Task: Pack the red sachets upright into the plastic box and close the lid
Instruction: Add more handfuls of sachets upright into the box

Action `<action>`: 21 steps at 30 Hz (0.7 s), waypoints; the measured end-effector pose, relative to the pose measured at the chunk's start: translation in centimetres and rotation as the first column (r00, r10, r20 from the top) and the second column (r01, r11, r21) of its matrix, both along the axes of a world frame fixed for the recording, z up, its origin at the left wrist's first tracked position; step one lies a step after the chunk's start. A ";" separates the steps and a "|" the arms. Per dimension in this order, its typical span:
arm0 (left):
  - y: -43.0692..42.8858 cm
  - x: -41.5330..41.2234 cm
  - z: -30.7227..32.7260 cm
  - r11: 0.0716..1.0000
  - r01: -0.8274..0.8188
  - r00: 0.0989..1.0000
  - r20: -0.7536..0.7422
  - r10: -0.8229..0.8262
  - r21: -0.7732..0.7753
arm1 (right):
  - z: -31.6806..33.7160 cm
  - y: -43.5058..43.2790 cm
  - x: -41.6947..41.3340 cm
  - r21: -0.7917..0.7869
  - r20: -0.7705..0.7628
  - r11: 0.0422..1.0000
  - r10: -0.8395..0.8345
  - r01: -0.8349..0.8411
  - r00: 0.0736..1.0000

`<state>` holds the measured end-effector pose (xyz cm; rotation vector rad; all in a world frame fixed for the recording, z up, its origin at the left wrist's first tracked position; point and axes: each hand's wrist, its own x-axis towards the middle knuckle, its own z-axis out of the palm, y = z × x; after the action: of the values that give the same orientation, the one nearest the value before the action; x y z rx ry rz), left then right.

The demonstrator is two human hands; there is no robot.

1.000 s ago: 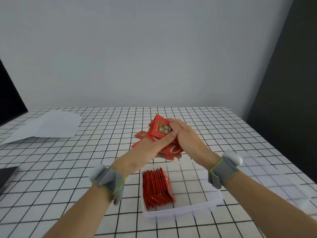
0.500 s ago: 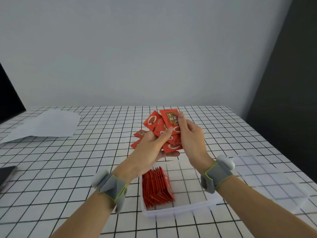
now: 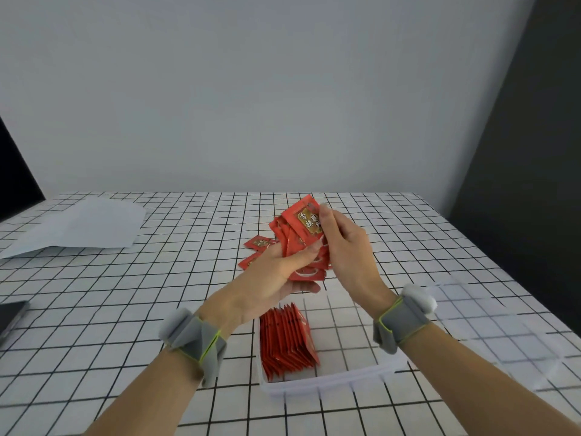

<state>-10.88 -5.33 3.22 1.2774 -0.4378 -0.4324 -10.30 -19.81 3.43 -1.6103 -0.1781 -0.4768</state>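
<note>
A bunch of red sachets (image 3: 295, 234) is held up above the table between both hands. My left hand (image 3: 273, 278) grips the bunch from below, thumb across the front. My right hand (image 3: 342, 243) pinches the top and right side of the same bunch. Below the hands stands the clear plastic box (image 3: 330, 380), open, with a row of red sachets (image 3: 287, 338) standing upright against its left wall. Two loose sachets (image 3: 259, 242) lie flat on the table behind my left hand. The clear lid (image 3: 490, 328) lies on the table right of the box.
A white sheet of paper (image 3: 85, 225) lies at the far left of the gridded table (image 3: 125, 294). A dark flat object (image 3: 11, 316) sits at the left edge. The table ends at a dark wall on the right.
Both hands have lifted the bunch of sachets higher and tipped it more upright. The box and its row of sachets have stayed put.
</note>
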 end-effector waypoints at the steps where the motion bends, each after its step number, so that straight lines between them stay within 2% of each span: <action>1: 0.2 0.0 0.1 0.999 0.048 0.998 -0.027 -0.048 -0.015 | 0.1 0.0 0.0 -0.047 0.012 0.999 0.016 -0.015 1.000; 3: 0.2 0.0 0.1 0.993 0.091 0.993 -0.067 -0.096 -0.069 | 0.0 0.1 -0.1 -0.160 -0.014 0.987 0.001 -0.004 1.000; 6: -0.1 0.0 -0.1 0.994 0.015 0.997 -0.068 -0.022 -0.107 | -0.4 0.2 0.0 -0.305 -0.149 0.952 -0.082 0.033 0.985; 10: -0.5 0.3 -1.0 0.989 -0.149 0.989 -0.006 0.149 -0.005 | -0.6 -0.1 -0.3 -0.352 -0.260 0.933 -0.014 -0.081 0.966; 12: -0.7 0.6 -1.3 0.962 -0.250 0.967 0.080 0.242 0.112 | -0.8 0.2 -0.7 -0.360 -0.297 0.914 0.078 -0.187 0.952; 13: -0.6 0.8 -1.5 0.933 -0.303 0.946 0.182 0.269 0.195 | -0.7 0.3 -0.8 -0.287 -0.343 0.924 0.145 -0.250 0.928; 15: -0.4 0.8 -1.7 0.868 -0.389 0.881 0.401 0.251 0.309 | -0.2 0.0 -0.9 0.084 -0.451 0.923 0.372 -0.376 0.811; 16: -0.2 0.7 -1.8 0.842 -0.429 0.841 0.485 0.240 0.328 | 0.2 -0.3 -1.0 0.265 -0.452 0.868 0.497 -0.420 0.741; 17: 0.0 0.6 -2.0 0.815 -0.474 0.796 0.559 0.234 0.335 | 0.6 -0.4 -1.0 0.369 -0.431 0.811 0.583 -0.455 0.689; 19: -0.1 0.2 -2.5 0.733 -0.579 0.683 0.703 0.197 0.358 | 0.9 -0.5 -1.2 0.380 -0.411 0.776 0.629 -0.503 0.660; 21: -0.4 -0.1 -2.9 0.659 -0.652 0.606 0.781 0.154 0.376 | 0.9 0.0 -1.1 0.358 -0.401 0.769 0.638 -0.529 0.657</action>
<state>-11.02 -5.70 0.31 2.1779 -0.6074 0.4281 -11.45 -19.85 4.31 -1.3123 -0.2321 0.4349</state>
